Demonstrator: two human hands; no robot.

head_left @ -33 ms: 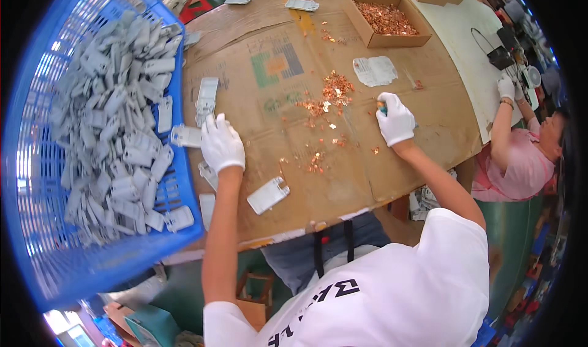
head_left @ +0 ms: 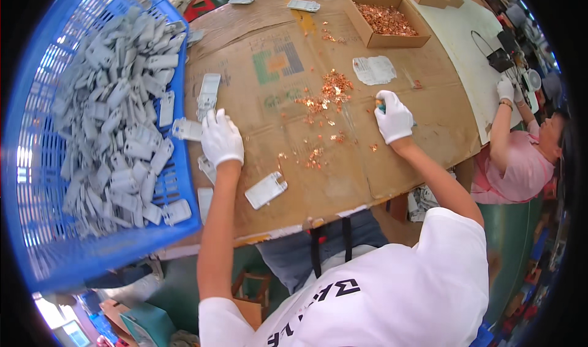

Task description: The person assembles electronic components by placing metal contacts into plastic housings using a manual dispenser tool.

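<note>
My left hand (head_left: pixel 222 139), in a white glove, lies with its fingers stretched out over grey plastic casings at the table's left side. One casing (head_left: pixel 187 130) sticks out from beside its fingers toward the basket; another casing (head_left: pixel 209 92) lies just beyond the fingertips. Whether the hand grips either cannot be told. My gloved right hand (head_left: pixel 394 119) is closed around a small teal-coloured tool, mostly hidden in the fist. Left of it, small copper-coloured metal pieces (head_left: pixel 335 85) lie in a loose heap. A single grey casing (head_left: pixel 266 190) rests near the table's front edge.
A blue plastic basket (head_left: pixel 24 224) full of grey casings stands at the left. A cardboard box (head_left: pixel 398 41) of copper pieces sits at the far right, near a crumpled white sheet (head_left: pixel 374 70). Cardboard (head_left: pixel 275 145) covers the table. At right, a co-worker (head_left: pixel 514 163) in pink works with gloved hands.
The whole picture has shifted slightly. Both hands stay in the same places over the table.
</note>
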